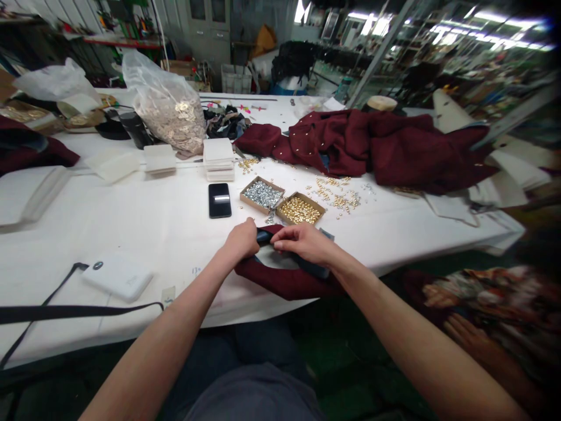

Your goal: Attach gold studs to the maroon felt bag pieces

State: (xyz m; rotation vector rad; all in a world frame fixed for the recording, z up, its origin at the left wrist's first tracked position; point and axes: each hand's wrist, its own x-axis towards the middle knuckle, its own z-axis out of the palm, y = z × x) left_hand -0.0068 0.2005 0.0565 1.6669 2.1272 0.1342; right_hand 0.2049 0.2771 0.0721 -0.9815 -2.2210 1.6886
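A piece of maroon cloth (pixel 280 282) with a dark blue inner side lies in a loop at the table's front edge. My left hand (pixel 242 240) is closed on the far left part of this cloth, thumb uppermost. Over the loop, my right hand (pixel 305 242) has its thumb and fingertips pinched together beside the dark blue inner side. Whatever is between those fingertips is too small to make out. Just beyond my hands stand a small box of silver metal fittings (pixel 262 194) and another of gold metal fittings (pixel 300 209).
Loose gold fittings (pixel 346 200) are scattered past the boxes. A black phone (pixel 220 200) and stacked white cards (pixel 218 159) sit to the left, with a white power bank (pixel 118 277) nearer. Maroon garments (pixel 350 142) cover the back. Another person's hands (pixel 460 321) are at right.
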